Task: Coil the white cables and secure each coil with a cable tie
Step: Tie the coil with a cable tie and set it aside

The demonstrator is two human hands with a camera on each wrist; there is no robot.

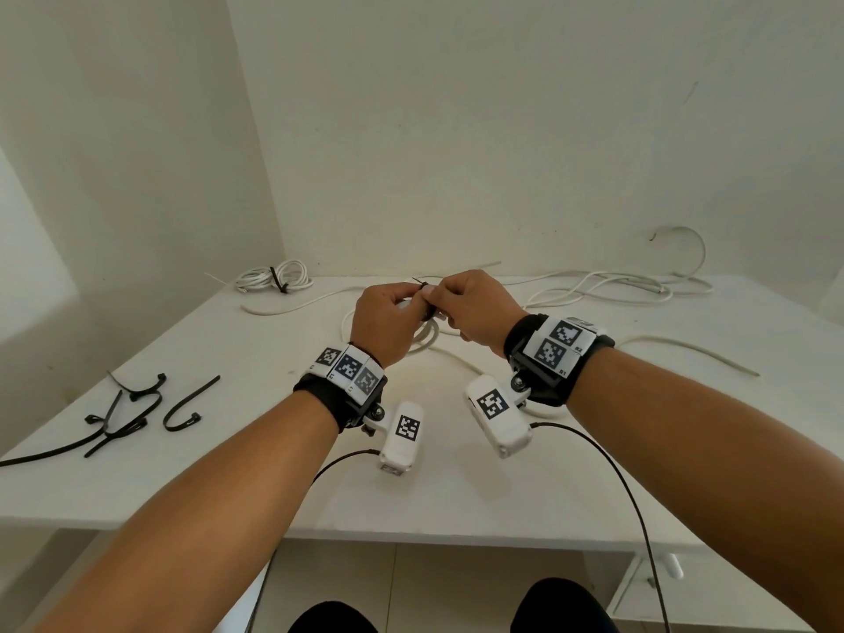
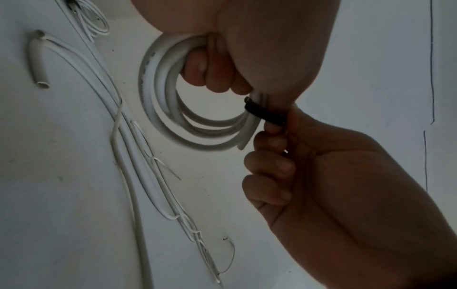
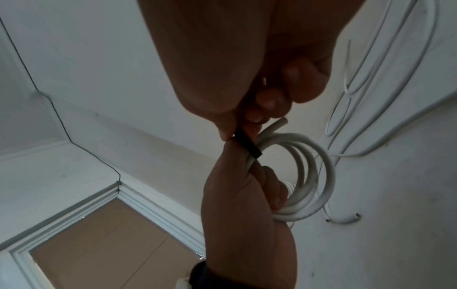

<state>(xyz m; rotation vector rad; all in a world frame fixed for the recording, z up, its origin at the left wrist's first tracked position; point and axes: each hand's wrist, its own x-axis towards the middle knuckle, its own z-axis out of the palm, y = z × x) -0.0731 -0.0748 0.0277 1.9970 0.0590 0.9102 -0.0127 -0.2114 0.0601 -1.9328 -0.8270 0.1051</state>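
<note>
A small coil of thick white cable (image 2: 160, 109) hangs just above the white table (image 1: 456, 486), mid-table. My left hand (image 1: 402, 303) grips it, fingers curled through the loops (image 3: 323, 172). A black cable tie (image 2: 264, 113) is wrapped around the bundled strands beside that grip. My right hand (image 1: 445, 299) pinches the tie (image 3: 247, 144) between thumb and fingertips, right against the left hand. A short black tail of the tie (image 1: 420, 281) sticks up between the hands. One cut cable end (image 3: 281, 123) pokes out past the tie.
A tied white coil (image 1: 274, 278) lies at the back left corner. Several loose black cable ties (image 1: 132, 413) lie at the table's left edge. Loose white cables (image 1: 616, 290) sprawl across the back right, and one strand (image 1: 685, 349) runs toward the right edge.
</note>
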